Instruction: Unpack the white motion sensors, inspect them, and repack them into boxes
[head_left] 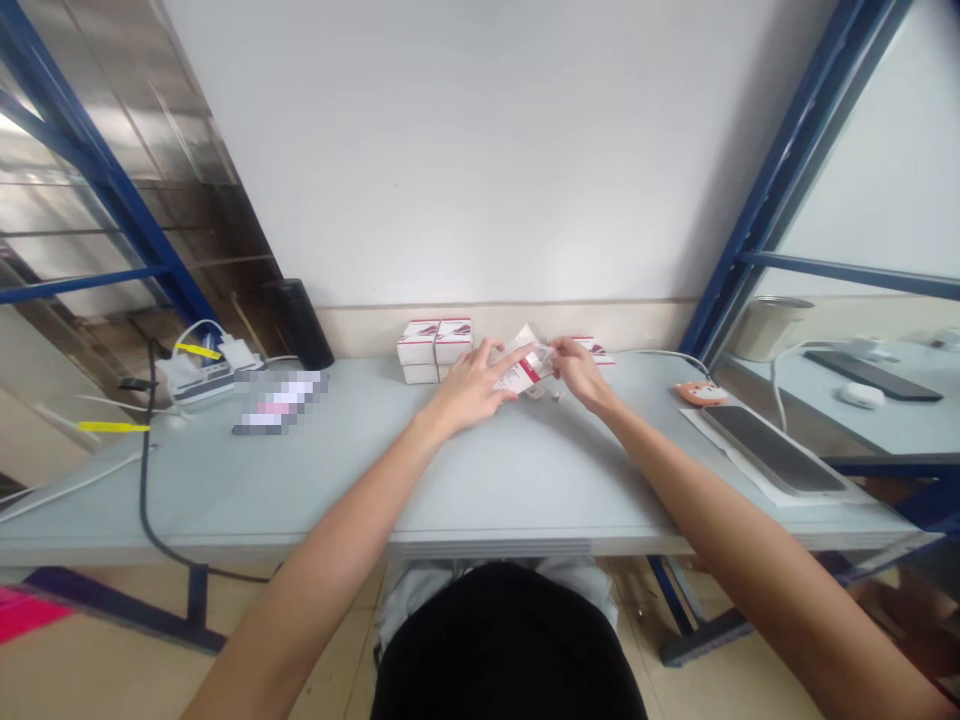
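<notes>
A small white carton with a red band (523, 371) is held over the table's far side, with a pale flap or paper sticking up at its top. My right hand (581, 374) pinches its right end. My left hand (471, 386) presses on its left end, with the fingers spread and the index finger stretched across it. Just behind my left hand stands a stack of white boxes with red markings (436, 350). Another such box (598, 350) is partly hidden behind my right hand. Small pale bits (546, 395) lie below the carton.
The pale blue-grey table (525, 490) stands against a white wall. On it are a black bottle (301, 325), a white device with cables (204, 375), a pixelated patch (281, 402), an orange object (701, 394) and a dark slab on white paper (772, 450). Blue steel frames (780, 180) rise alongside.
</notes>
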